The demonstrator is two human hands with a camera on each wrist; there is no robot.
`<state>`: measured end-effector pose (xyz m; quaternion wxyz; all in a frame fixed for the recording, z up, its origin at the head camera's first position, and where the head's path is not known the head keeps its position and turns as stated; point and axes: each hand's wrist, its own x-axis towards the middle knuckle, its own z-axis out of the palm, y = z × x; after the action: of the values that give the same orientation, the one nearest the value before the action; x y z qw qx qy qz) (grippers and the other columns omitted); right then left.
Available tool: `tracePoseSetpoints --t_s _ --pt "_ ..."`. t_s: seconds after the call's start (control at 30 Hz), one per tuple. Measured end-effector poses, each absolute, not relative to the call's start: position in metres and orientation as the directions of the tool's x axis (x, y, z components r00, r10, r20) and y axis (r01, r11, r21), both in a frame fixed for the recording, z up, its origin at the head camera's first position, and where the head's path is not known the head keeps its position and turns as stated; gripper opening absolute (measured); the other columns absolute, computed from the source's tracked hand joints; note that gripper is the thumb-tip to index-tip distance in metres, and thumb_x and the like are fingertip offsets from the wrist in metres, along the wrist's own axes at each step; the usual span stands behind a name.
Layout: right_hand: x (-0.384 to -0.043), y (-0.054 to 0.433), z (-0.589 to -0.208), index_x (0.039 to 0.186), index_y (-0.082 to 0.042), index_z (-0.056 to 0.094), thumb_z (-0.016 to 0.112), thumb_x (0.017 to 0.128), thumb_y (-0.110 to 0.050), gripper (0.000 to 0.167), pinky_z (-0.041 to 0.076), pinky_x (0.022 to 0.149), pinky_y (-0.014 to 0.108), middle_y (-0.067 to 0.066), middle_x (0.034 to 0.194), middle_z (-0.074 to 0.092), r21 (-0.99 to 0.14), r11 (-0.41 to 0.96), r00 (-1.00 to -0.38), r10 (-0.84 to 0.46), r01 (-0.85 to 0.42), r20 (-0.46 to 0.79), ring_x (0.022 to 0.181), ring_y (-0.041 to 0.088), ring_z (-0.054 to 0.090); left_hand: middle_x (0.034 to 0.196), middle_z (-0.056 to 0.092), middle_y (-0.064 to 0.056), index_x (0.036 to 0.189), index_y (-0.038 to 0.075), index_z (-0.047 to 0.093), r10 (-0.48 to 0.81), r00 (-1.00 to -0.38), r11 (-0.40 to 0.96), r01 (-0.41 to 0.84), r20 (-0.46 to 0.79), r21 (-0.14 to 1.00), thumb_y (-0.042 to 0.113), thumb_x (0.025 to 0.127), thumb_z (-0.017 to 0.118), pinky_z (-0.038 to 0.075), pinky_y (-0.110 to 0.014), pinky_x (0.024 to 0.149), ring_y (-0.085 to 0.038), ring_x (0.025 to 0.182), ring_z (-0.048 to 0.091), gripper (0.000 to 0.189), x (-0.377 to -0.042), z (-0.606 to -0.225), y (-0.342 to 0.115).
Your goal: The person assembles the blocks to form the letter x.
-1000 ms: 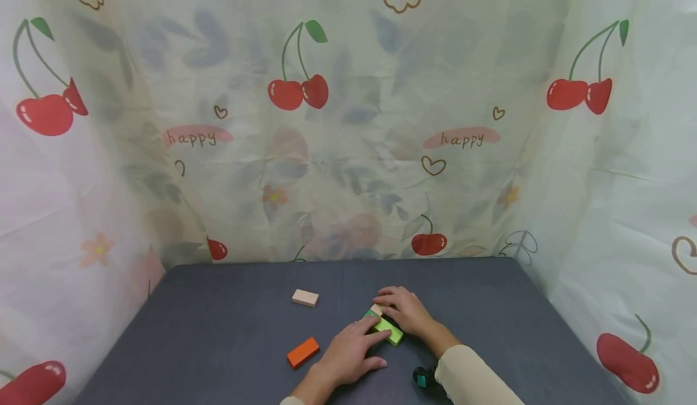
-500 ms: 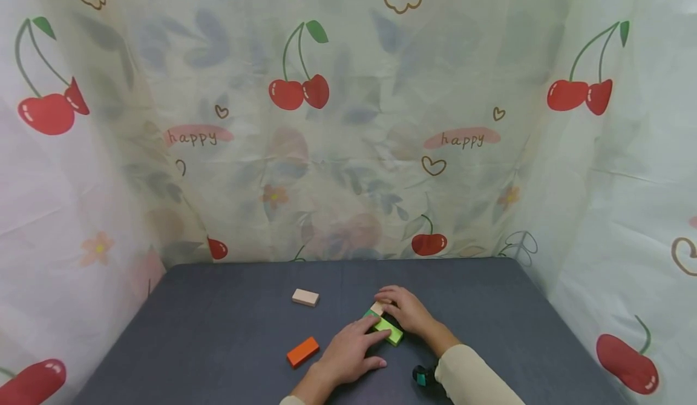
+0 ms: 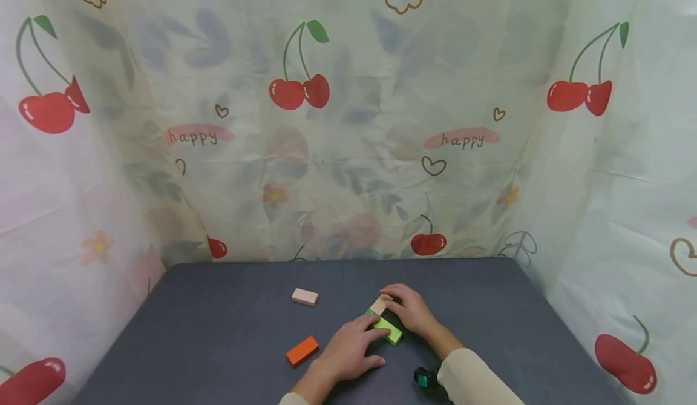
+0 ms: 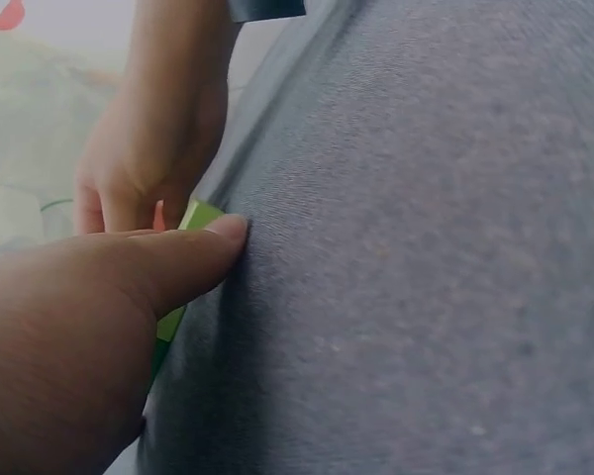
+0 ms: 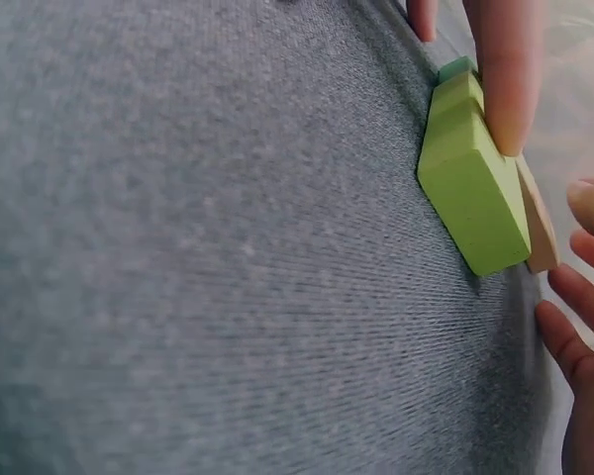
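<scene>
My left hand [image 3: 348,350] lies over a lime-green block [image 3: 393,335], its extended fingertips touching the top. A darker green block [image 5: 457,67] shows at the lime block's far end, mostly hidden by the left fingers in the head view. From that end a pale wooden block [image 3: 380,304] runs off at an angle, with a dark gap between it and the lime one. My right hand [image 3: 412,311] is at the wooden block's far end, fingertips right beside it. In the right wrist view, the right hand's fingers [image 5: 571,346] and thumb are spread apart, with the wooden block's end near them.
An orange block [image 3: 302,352] lies left of my left hand, and another pale wooden block [image 3: 305,297] sits farther back. A small black device [image 3: 425,378] is by the right sleeve. The dark grey table [image 3: 229,314] meets a cherry-patterned curtain [image 3: 348,211] behind and at both sides.
My right hand has shifted slightly away and to the right, and more of the wooden block beside it shows. The left hand stays in place on the lime-green block.
</scene>
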<state>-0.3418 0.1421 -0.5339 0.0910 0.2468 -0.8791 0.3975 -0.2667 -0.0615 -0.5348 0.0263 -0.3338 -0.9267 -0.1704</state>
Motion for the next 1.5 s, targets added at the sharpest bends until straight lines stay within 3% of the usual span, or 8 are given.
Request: tracePoseSetpoints --t_s 0.47,0.83,1.1,1.27,1.5 --pt "-0.33 0.152 -0.531 0.11 -0.012 0.073 0.07 0.089 -0.006 0.022 0.047 0.09 0.048 0.0 0.11 0.066 -0.686 0.576 -0.895 -0.251 -0.444 0.369 0.107 0.024 0.06 0.135 0.052 0.006 0.125 0.039 0.064 0.556 -0.828 0.768 0.544 0.068 0.338 0.048 0.086 0.071 0.042 -0.048 0.096 -0.017 0.125 0.045 0.041 -0.277 -0.523 -0.054" --pt "-0.323 0.16 -0.531 0.107 -0.013 0.073 0.071 0.089 -0.007 0.02 0.046 0.091 0.05 -0.001 0.108 0.066 -0.676 0.593 -0.895 -0.221 -0.439 0.387 0.105 0.025 0.06 0.134 0.054 0.004 0.122 0.033 0.067 0.563 -0.824 0.746 0.539 0.062 0.391 0.044 0.087 0.071 0.04 -0.05 0.098 -0.02 0.126 0.045 0.038 -0.276 -0.514 -0.051" --pt "-0.315 0.159 -0.536 0.107 -0.016 0.073 0.072 0.089 -0.018 0.018 0.045 0.089 0.048 -0.005 0.106 0.066 -0.596 0.623 -0.862 -0.342 -0.507 0.375 0.101 0.02 0.058 0.131 0.057 0.001 0.12 0.028 0.07 0.523 -0.829 0.737 0.557 0.2 0.384 0.036 0.089 0.071 0.04 -0.051 0.097 -0.022 0.123 0.047 0.032 -0.275 -0.518 -0.057" --pt "-0.307 0.156 -0.539 0.109 -0.015 0.072 0.075 0.086 -0.027 0.026 0.046 0.08 0.04 -0.004 0.1 0.066 -0.532 0.633 -0.827 -0.417 -0.562 0.378 0.091 0.015 0.055 0.129 0.058 0.003 0.12 0.028 0.07 0.504 -0.832 0.738 0.554 0.231 0.384 0.036 0.089 0.07 0.041 -0.051 0.097 -0.022 0.122 0.048 0.031 -0.275 -0.52 -0.065" --pt "-0.301 0.152 -0.539 0.114 -0.017 0.069 0.08 0.081 -0.03 0.037 0.044 0.072 0.032 -0.008 0.093 0.061 -0.512 0.649 -0.826 -0.448 -0.563 0.341 0.084 0.009 0.048 0.128 0.059 0.002 0.121 0.026 0.07 0.484 -0.832 0.741 0.554 0.27 0.38 0.034 0.09 0.07 0.042 -0.049 0.096 -0.021 0.121 0.05 0.032 -0.277 -0.519 -0.078"
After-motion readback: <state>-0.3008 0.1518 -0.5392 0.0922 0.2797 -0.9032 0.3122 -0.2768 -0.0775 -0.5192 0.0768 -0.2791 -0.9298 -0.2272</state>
